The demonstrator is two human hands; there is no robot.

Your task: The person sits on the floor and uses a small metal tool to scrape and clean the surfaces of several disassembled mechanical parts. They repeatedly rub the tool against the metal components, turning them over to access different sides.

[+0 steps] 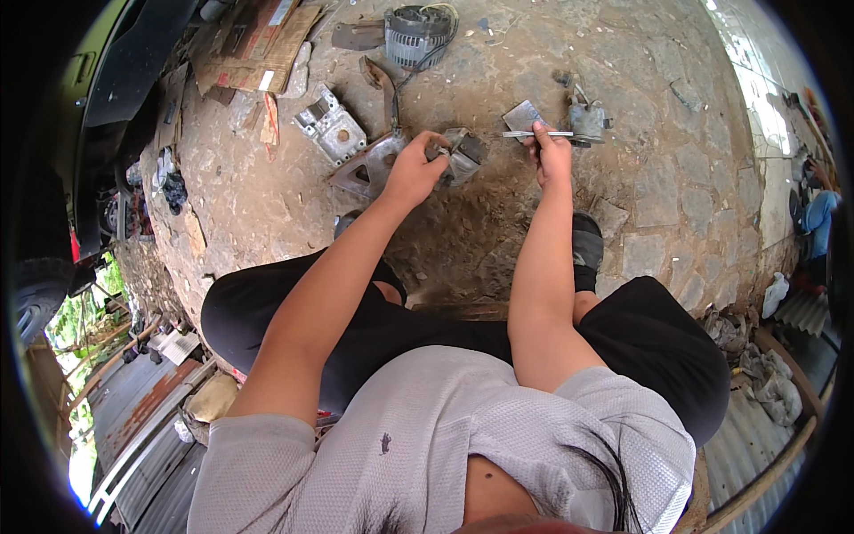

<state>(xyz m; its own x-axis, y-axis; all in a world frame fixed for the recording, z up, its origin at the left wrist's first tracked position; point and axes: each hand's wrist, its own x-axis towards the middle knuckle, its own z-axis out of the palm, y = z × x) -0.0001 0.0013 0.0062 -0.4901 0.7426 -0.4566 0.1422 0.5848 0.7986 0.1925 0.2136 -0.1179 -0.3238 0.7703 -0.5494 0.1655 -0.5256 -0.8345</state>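
Note:
My left hand (416, 171) is closed with its thumb and fingers round the near side of a worn grey metal part (464, 157) low over the ground. Just left of that part, a flat metal bracket (363, 169) with an opening in it lies partly behind my wrist. My right hand (551, 158) pinches a slim silver tool (518, 134), held crosswise; its exact kind is too small to make out. Behind the tool rest a small square metal plate (519, 116) and a round grey metal part (585, 117) with a flange.
A cast metal housing (334, 130) sits beyond my left hand, with a curved rusty lever (381, 84) beside it. Farther off stands an alternator (414, 40) with a cable. Flattened cardboard (258, 49) lies at the far left. Another person's blue clothing (818, 212) shows at the right edge.

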